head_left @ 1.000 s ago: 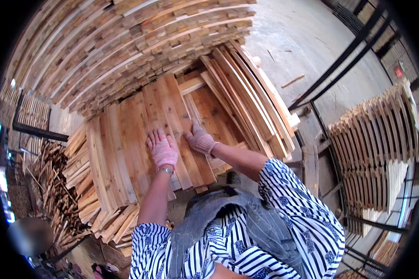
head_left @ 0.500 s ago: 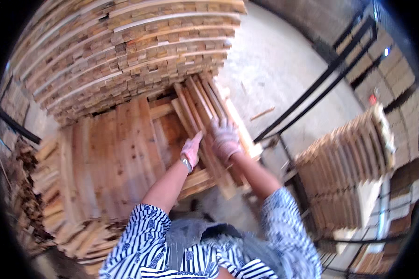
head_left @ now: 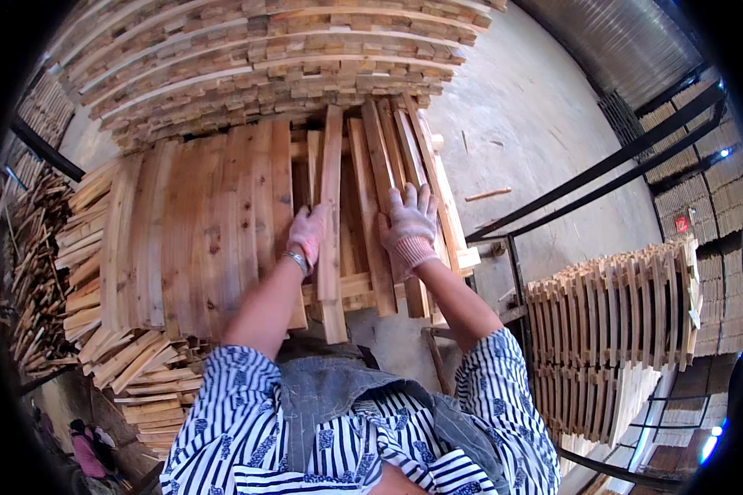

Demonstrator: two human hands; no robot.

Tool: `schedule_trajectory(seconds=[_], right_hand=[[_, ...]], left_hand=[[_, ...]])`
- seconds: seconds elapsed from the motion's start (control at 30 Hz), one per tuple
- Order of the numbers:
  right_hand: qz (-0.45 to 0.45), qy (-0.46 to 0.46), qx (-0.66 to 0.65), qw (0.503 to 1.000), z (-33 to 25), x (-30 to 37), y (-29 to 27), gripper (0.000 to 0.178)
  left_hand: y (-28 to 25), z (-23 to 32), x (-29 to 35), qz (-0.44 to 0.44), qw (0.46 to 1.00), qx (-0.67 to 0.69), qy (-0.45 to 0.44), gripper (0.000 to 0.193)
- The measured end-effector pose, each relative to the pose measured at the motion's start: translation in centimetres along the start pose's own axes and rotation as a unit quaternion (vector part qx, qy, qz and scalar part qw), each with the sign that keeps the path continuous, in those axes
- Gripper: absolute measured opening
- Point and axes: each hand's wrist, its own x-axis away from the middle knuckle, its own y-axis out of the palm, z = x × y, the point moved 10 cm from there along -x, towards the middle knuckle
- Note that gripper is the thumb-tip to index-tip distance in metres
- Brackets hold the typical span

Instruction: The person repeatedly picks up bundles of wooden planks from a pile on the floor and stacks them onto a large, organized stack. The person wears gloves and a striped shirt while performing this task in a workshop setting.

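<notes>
A long narrow wooden slat [head_left: 331, 206] stands out among the boards of a half-laid pallet top [head_left: 215, 231] in front of me. My left hand [head_left: 307, 235], in a pinkish work glove, grips that slat from its left side. My right hand [head_left: 409, 221], gloved too, lies flat with fingers spread on several loose slats [head_left: 396, 157] lying at the pallet's right side. Between the two hands is a gap showing lower boards.
A tall stack of boards [head_left: 264, 58] rises behind the pallet. Loose offcuts [head_left: 124, 363] pile at the left and near front. Finished pallets [head_left: 611, 330] stand on edge at right beside a black metal frame [head_left: 586, 177]. Bare concrete floor [head_left: 537, 115] lies beyond.
My view has swung left and down. Both hands moved from the loose slats at the right toward the pallet's middle. My left hand has taken hold of one slat.
</notes>
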Motion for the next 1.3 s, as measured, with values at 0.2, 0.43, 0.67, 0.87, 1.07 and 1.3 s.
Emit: schedule_trajectory(seconds=[0.2, 0.43, 0.67, 0.87, 1.07, 1.3], right_hand=[[-0.030, 0.017, -0.319, 0.947, -6.8, -2.7, 2.4, 0.063], [-0.113, 0.126, -0.396, 0.903, -8.8, -5.5, 11.7, 0.077], [-0.116, 0.074, -0.388, 0.911, -14.6, -0.5, 9.9, 0.072], [-0.149, 0.000, -0.311, 0.939, -11.4, -3.9, 5.6, 0.059], [-0.029, 0.016, 0.084, 0.996, -1.0, -3.0, 2.3, 0.058], [-0.119, 0.185, -0.121, 0.968, 0.4, -3.3, 6.2, 0.059]], left_hand=[[0.6, 0.9, 1.4, 0.053, 0.933, -0.357, -0.003, 0.065], [-3.2, 10.1, 10.4, 0.007, 0.871, -0.391, 0.298, 0.055], [-8.7, 8.4, 6.8, 0.092, 0.607, -0.697, 0.370, 0.051], [-10.0, 9.7, 7.7, 0.091, 0.752, -0.564, 0.329, 0.051], [3.2, 6.8, 7.5, -0.129, 0.863, -0.377, 0.309, 0.057], [14.2, -9.3, -2.9, -0.218, 0.916, 0.278, -0.192, 0.038]])
